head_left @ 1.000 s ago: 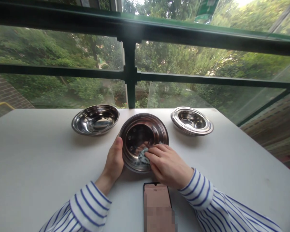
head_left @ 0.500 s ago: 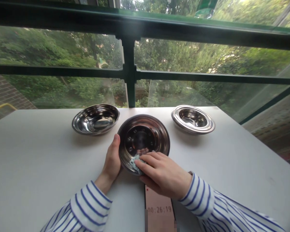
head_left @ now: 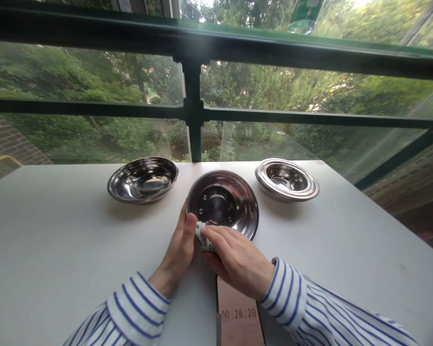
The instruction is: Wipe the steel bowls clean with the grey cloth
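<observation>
Tilted toward me at the middle of the table is a shiny steel bowl (head_left: 243,204). My left hand (head_left: 180,245) grips its left side, thumb over the rim and fingers behind the wall. A crumpled pale cloth (head_left: 203,236) with dark marks is pinched in my right hand (head_left: 238,257) and pressed over the bowl's near-left rim. The underside of the bowl and part of the cloth are hidden.
A steel bowl (head_left: 143,180) stands at the back left, and a stack of wide-rimmed steel bowls (head_left: 287,179) at the back right. A phone (head_left: 238,312) showing a timer lies near me on the white table (head_left: 75,250). Green-framed glass rises behind.
The held bowl has shifted slightly right, with my left hand following it. My right hand has moved the cloth a little left along the near rim, closer to my left thumb.
</observation>
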Tool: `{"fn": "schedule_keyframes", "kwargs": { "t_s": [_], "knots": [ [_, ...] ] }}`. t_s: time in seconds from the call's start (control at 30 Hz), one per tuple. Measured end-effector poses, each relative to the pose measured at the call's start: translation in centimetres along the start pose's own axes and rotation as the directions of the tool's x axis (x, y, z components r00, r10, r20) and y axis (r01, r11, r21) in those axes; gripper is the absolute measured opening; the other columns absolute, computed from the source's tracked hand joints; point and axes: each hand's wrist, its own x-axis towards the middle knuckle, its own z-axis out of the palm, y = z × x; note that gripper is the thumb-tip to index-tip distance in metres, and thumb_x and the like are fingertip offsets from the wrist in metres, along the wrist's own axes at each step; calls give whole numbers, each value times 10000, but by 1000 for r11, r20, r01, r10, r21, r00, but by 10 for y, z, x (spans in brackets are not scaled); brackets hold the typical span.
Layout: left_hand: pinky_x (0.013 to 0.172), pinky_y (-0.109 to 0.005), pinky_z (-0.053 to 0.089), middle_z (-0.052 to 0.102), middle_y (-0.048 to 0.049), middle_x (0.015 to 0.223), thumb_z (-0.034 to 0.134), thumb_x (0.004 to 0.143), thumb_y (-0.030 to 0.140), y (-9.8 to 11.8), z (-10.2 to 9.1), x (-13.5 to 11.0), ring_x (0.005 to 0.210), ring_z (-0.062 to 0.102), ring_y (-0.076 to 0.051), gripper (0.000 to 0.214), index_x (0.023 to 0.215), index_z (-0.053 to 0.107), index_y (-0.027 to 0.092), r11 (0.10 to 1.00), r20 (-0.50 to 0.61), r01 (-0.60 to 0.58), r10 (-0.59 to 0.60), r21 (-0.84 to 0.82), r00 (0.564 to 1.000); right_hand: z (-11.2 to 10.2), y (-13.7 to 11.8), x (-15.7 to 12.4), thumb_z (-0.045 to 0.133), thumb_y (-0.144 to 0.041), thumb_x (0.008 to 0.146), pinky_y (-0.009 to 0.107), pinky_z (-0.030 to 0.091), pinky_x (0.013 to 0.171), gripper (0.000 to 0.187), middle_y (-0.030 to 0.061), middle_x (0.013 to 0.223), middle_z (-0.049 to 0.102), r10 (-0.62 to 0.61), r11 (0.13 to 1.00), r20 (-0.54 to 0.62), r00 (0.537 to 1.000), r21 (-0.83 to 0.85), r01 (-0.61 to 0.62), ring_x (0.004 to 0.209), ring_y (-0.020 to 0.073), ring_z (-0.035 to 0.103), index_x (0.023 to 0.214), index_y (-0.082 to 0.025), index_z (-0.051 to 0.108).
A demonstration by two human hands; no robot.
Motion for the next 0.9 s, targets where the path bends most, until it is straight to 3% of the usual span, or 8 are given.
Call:
{"fn": "schedule_keyframes", "kwargs": {
  "t_s": [0.07,0.17,0.33,0.47,0.63,0.7,0.8,0.9],
  "knots": [
    [1051,-404,320,650,-85,1139,376,853,542,-3,-2,0,1214,474,-239,499,1124,606,191,998,14,57,-57,19,998,3,-3,0,429,-198,910,356,466,880,319,159,1155,570,0,1000,21,1000,16,0,1082,219,520,1210,-88,425],
    [1033,-416,343,687,-92,1043,366,851,554,-10,-6,3,1193,494,-253,525,1079,630,161,997,-65,81,-81,-1,995,2,-5,0,426,-284,922,351,453,876,349,150,1204,544,-7,1000,111,994,1,7,1080,226,512,1217,-99,443],
    [1011,-395,371,656,-87,1128,360,872,517,-15,-10,7,1171,510,-253,514,1116,614,143,999,-106,14,-19,-50,994,-17,11,-2,391,-279,920,375,426,798,255,98,1069,609,72,982,284,956,-189,-18,962,225,542,1059,-165,572],
    [986,-363,396,629,-62,1184,364,893,461,-10,-6,8,1161,516,-230,445,1131,604,171,997,-92,-80,79,-10,993,-29,24,-2,422,-236,891,394,392,788,214,95,960,615,191,934,287,939,-348,-83,910,232,527,916,-165,621],
    [947,-379,426,668,-70,1092,368,884,484,-12,-5,4,1067,576,-242,475,1084,628,140,1000,-157,-21,20,-6,987,-17,12,2,431,-240,893,317,405,779,229,78,1032,592,52,998,301,952,-47,-40,897,182,513,1046,-164,584],
    [934,-387,435,673,-75,1079,363,885,483,-13,-6,3,1060,580,-249,483,1098,620,133,999,-143,4,-10,-42,990,-15,9,2,440,-252,891,309,403,773,242,73,1046,589,29,1000,296,955,-10,-27,896,177,514,1074,-172,577],
    [924,-376,441,665,-67,1104,356,896,457,-8,-5,3,1082,568,-241,455,1120,609,152,999,-104,-32,30,-22,994,-23,18,1,462,-252,875,332,389,753,196,65,971,606,118,979,330,936,-197,-54,861,189,522,954,-191,631],
    [927,-365,437,667,-63,1100,365,895,446,-2,-2,5,1084,564,-235,430,1079,635,166,990,-96,-101,110,98,989,-34,32,1,481,-202,861,361,369,789,174,84,952,609,243,900,297,923,-423,-101,911,221,521,891,-176,651]
  ]
}}
